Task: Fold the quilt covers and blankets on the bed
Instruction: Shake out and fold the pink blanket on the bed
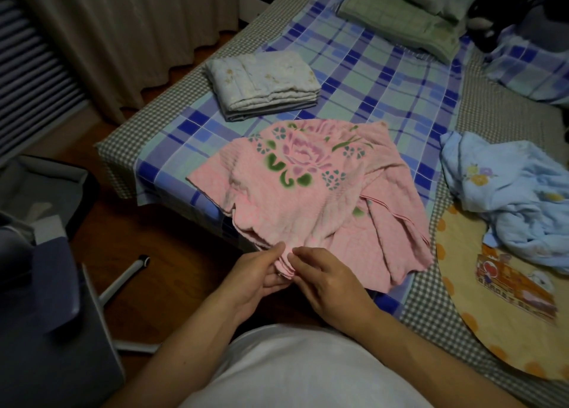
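Note:
A pink blanket (311, 192) with a purple flower and green leaves lies loosely folded on the near part of the bed (385, 78). Its near corner hangs toward me. My left hand (258, 280) and my right hand (328, 284) meet at that corner and pinch its stacked edges between fingers and thumbs. A folded pale floral quilt cover (264, 84) sits further back on the left. A crumpled light blue blanket (517, 198) lies unfolded at the right. A folded green blanket (403, 19) rests at the far end.
A round yellow cartoon mat (498, 312) lies on the bed's right near side, partly under the blue blanket. Pillows and dark items crowd the far right. A chair (64, 309) with metal legs and an open case stand on the wooden floor at left, below curtains.

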{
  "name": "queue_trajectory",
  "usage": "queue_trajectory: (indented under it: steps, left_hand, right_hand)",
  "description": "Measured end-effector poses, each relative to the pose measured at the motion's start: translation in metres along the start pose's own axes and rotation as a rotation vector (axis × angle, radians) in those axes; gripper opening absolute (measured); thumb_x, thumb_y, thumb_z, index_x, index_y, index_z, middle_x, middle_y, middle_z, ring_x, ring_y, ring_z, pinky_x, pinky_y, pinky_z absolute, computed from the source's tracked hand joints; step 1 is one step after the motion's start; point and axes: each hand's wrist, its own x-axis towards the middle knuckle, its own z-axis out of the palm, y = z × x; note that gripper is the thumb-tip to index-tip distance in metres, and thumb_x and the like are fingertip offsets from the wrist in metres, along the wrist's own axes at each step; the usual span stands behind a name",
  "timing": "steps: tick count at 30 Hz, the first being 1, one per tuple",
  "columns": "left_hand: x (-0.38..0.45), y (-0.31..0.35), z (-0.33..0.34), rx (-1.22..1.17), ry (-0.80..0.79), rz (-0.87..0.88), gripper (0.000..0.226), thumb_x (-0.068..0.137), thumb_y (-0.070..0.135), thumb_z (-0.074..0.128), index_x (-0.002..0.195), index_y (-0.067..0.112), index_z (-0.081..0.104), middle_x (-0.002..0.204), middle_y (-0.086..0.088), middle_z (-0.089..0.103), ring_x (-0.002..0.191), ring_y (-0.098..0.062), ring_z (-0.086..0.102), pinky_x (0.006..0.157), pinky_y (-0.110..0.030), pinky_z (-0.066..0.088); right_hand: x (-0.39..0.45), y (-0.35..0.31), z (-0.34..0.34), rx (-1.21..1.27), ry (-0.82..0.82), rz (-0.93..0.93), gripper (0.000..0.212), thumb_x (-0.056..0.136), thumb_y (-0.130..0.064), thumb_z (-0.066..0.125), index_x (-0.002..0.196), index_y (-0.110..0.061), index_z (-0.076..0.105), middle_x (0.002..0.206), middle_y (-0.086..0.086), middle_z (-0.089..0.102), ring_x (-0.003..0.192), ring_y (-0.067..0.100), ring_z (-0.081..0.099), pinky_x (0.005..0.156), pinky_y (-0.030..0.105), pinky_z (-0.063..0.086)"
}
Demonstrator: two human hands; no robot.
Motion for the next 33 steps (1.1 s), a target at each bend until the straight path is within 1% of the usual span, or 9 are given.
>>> queue_trajectory:
  steps: [4, 7, 10, 13, 15, 19, 26, 29, 33]
  left_hand:
    - [-0.001, -0.003, 0.002, -0.068, 0.034, -0.069, 0.021, 0.097, 0.018, 0.057, 0.109, 0.007, 0.07, 0.093, -0.013, 0.076, 0.076, -0.021, 0.073, 0.078, -0.033, 0.058]
    - [-0.003, -0.003, 0.004, -0.132, 0.067, -0.113, 0.021, 0.094, 0.018, 0.059, 0.107, 0.005, 0.069, 0.092, -0.015, 0.076, 0.073, -0.023, 0.073, 0.078, -0.035, 0.058]
    - [0.0, -0.002, 0.005, -0.144, 0.103, -0.096, 0.021, 0.093, 0.018, 0.058, 0.105, 0.005, 0.069, 0.09, -0.016, 0.076, 0.071, -0.024, 0.074, 0.08, -0.036, 0.057]
    - [0.003, 0.003, 0.007, -0.125, 0.116, -0.083, 0.022, 0.092, 0.018, 0.057, 0.104, 0.004, 0.069, 0.09, -0.017, 0.076, 0.071, -0.026, 0.074, 0.078, -0.035, 0.057]
    - [0.005, 0.006, 0.008, -0.122, 0.116, -0.068, 0.022, 0.092, 0.019, 0.058, 0.106, 0.005, 0.069, 0.09, -0.017, 0.076, 0.071, -0.025, 0.074, 0.076, -0.035, 0.057]
    - [0.004, 0.006, 0.008, -0.12, 0.119, -0.026, 0.022, 0.093, 0.021, 0.059, 0.108, 0.006, 0.069, 0.095, -0.016, 0.076, 0.077, -0.027, 0.074, 0.082, -0.037, 0.057]
    - [0.0, -0.004, 0.01, -0.043, 0.067, 0.003, 0.024, 0.098, 0.023, 0.056, 0.112, 0.009, 0.069, 0.1, -0.013, 0.076, 0.088, -0.026, 0.075, 0.094, -0.039, 0.053]
    - [-0.001, -0.005, 0.009, -0.028, 0.059, 0.021, 0.025, 0.098, 0.023, 0.055, 0.114, 0.009, 0.068, 0.101, -0.013, 0.076, 0.091, -0.028, 0.074, 0.095, -0.038, 0.053]
    - [-0.001, -0.007, 0.006, -0.014, 0.057, 0.032, 0.026, 0.098, 0.024, 0.055, 0.116, 0.01, 0.068, 0.102, -0.013, 0.076, 0.094, -0.029, 0.074, 0.096, -0.039, 0.053]
  right_hand:
    - [-0.001, -0.003, -0.003, 0.066, -0.045, 0.057, 0.041, 0.097, -0.032, 0.059, 0.133, -0.012, 0.061, 0.133, 0.003, 0.058, 0.12, 0.014, 0.056, 0.097, 0.029, 0.05]
    - [0.001, -0.003, -0.007, 0.167, -0.015, 0.167, 0.041, 0.098, -0.043, 0.054, 0.128, -0.017, 0.067, 0.128, -0.006, 0.061, 0.117, 0.003, 0.056, 0.098, 0.025, 0.048]
    - [0.005, 0.002, -0.007, 0.17, -0.002, 0.169, 0.033, 0.095, -0.027, 0.062, 0.125, -0.016, 0.068, 0.124, -0.007, 0.064, 0.113, 0.003, 0.059, 0.097, 0.025, 0.05]
    - [0.008, 0.005, -0.005, 0.159, 0.004, 0.126, 0.038, 0.089, -0.008, 0.065, 0.126, -0.013, 0.066, 0.124, -0.003, 0.063, 0.114, 0.008, 0.06, 0.098, 0.026, 0.05]
    - [0.011, 0.005, -0.003, 0.148, 0.027, 0.12, 0.04, 0.087, -0.005, 0.066, 0.126, -0.012, 0.065, 0.124, -0.002, 0.063, 0.115, 0.009, 0.059, 0.099, 0.026, 0.049]
    - [0.017, 0.006, -0.003, 0.135, 0.035, 0.093, 0.039, 0.085, -0.008, 0.067, 0.124, -0.011, 0.067, 0.122, 0.0, 0.064, 0.112, 0.012, 0.061, 0.097, 0.025, 0.05]
    - [0.012, 0.009, -0.004, 0.142, 0.041, 0.117, 0.026, 0.095, -0.027, 0.065, 0.117, -0.015, 0.072, 0.117, -0.004, 0.068, 0.105, 0.008, 0.065, 0.091, 0.026, 0.053]
    - [0.01, 0.009, -0.004, 0.147, 0.024, 0.116, 0.025, 0.096, -0.023, 0.064, 0.119, -0.014, 0.071, 0.119, -0.003, 0.068, 0.107, 0.008, 0.065, 0.094, 0.025, 0.052]
    - [0.006, 0.009, -0.004, 0.177, -0.003, 0.141, 0.031, 0.093, -0.01, 0.063, 0.123, -0.013, 0.069, 0.124, -0.001, 0.067, 0.113, 0.009, 0.063, 0.099, 0.027, 0.05]
